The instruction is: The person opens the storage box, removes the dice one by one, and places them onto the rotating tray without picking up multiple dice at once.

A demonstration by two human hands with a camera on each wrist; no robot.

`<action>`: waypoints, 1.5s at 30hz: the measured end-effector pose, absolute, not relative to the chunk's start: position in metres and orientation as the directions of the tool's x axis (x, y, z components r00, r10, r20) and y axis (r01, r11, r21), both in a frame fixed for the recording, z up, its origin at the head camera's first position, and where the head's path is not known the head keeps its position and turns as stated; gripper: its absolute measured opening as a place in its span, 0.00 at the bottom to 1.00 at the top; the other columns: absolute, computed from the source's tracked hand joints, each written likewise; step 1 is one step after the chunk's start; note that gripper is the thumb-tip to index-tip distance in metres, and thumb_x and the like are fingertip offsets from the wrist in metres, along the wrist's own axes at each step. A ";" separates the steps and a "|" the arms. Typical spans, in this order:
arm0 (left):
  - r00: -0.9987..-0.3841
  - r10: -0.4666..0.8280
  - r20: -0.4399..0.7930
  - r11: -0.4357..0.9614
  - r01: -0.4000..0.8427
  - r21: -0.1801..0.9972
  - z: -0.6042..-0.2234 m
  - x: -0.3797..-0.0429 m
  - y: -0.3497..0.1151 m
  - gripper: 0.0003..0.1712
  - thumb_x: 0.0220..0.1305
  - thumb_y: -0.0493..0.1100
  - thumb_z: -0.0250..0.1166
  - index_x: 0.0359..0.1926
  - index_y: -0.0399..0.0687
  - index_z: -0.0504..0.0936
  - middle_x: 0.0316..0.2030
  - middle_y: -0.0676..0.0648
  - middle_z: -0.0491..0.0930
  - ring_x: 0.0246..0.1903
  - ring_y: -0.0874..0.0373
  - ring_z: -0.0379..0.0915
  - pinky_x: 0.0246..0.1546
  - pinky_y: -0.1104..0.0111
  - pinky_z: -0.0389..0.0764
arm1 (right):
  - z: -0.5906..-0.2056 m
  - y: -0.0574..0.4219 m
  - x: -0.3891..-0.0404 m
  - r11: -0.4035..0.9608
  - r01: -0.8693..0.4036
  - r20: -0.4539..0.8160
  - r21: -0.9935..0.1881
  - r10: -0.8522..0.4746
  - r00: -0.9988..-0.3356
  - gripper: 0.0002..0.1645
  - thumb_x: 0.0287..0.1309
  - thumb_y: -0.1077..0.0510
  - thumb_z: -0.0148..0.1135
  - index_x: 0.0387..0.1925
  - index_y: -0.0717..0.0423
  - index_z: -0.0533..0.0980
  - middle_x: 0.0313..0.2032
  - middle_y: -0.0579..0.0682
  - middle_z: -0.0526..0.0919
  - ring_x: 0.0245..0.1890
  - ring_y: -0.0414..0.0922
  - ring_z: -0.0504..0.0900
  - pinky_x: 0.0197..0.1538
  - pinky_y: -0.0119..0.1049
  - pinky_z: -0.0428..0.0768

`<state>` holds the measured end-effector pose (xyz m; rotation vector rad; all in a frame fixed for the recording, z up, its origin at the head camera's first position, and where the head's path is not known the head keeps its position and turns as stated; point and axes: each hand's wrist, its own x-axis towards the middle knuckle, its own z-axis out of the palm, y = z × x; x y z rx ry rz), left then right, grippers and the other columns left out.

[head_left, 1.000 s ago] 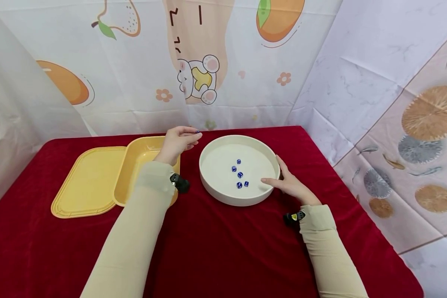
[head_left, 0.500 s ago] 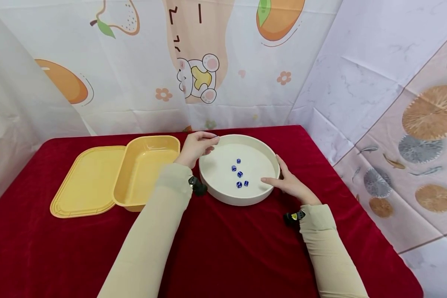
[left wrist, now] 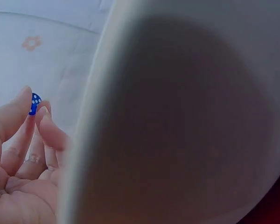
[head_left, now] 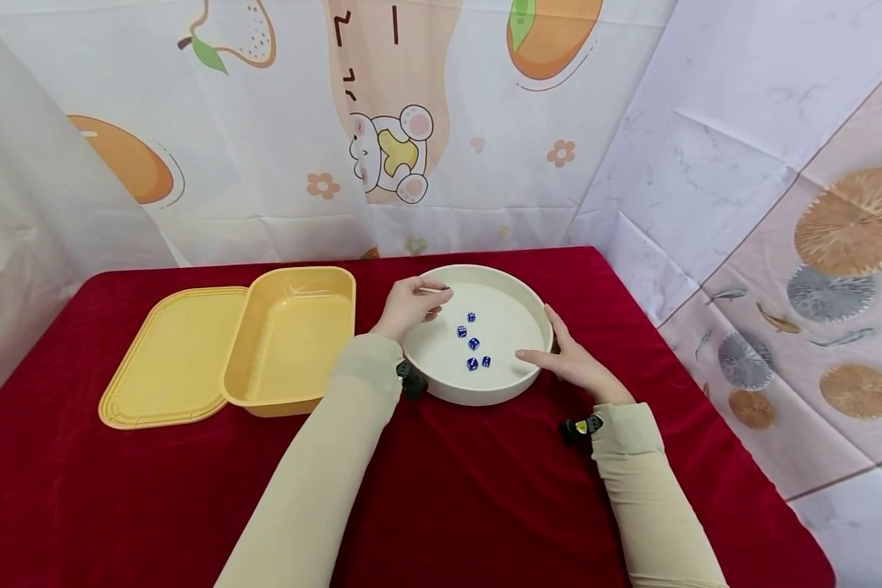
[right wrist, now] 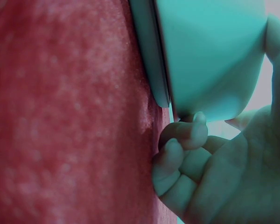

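Between thumb and fingertips my left hand point(head_left: 410, 310) pinches a blue die with white dots point(left wrist: 35, 103), over the left part of a round, cream-white tray point(head_left: 518, 318). Several more blue dice point(head_left: 474, 344) lie on the tray's floor, near its middle. On the tray's right side my right hand point(head_left: 576, 365) grips the wall, thumb over the rim and fingers outside. The right wrist view shows curled fingers low against the outer wall point(right wrist: 214, 51). In the left wrist view the tray's wall point(left wrist: 177, 116) fills most of the picture.
Left of the tray stands a deep yellow container point(head_left: 290, 339) with nothing in it. Beside it lies a flat yellow lid point(head_left: 176, 359), partly under the container's edge. All rest on a red velvet cloth point(head_left: 441, 490), with a printed curtain point(head_left: 265, 180) behind.
My left hand, with its die, has moved right from above the yellow container's edge to over the tray. The right hand and the dice in the tray have stayed put.
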<state>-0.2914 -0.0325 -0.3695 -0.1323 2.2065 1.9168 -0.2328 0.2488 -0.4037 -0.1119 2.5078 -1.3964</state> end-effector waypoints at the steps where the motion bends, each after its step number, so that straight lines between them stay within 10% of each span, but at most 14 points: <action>1: -0.972 0.071 -0.224 0.153 -0.212 0.965 -0.371 -0.291 -0.032 0.17 0.64 0.46 0.69 0.52 0.46 0.82 0.47 0.41 0.84 0.48 0.44 0.79 0.52 0.62 0.82 | -0.404 0.249 -0.233 0.533 0.063 -0.195 -0.844 -0.195 -0.961 0.68 0.57 0.42 0.68 0.79 0.45 0.29 0.79 0.55 0.39 0.78 0.56 0.43 0.75 0.61 0.47; 20: -0.984 0.038 -0.176 0.310 -0.156 0.938 -0.386 -0.290 -0.016 0.16 0.64 0.44 0.70 0.48 0.41 0.81 0.37 0.41 0.84 0.27 0.60 0.74 0.31 0.75 0.79 | -0.404 0.249 -0.233 0.549 0.072 -0.206 -0.833 -0.188 -0.960 0.68 0.57 0.41 0.68 0.78 0.43 0.28 0.79 0.54 0.38 0.78 0.56 0.42 0.75 0.61 0.47; 45: -0.979 -0.034 -0.199 0.458 -0.192 0.868 -0.388 -0.290 -0.009 0.14 0.65 0.45 0.68 0.49 0.44 0.83 0.30 0.47 0.80 0.27 0.59 0.73 0.29 0.72 0.73 | -0.404 0.249 -0.234 0.541 0.070 -0.203 -0.838 -0.190 -0.961 0.68 0.57 0.41 0.68 0.78 0.45 0.28 0.79 0.55 0.38 0.78 0.56 0.42 0.75 0.61 0.47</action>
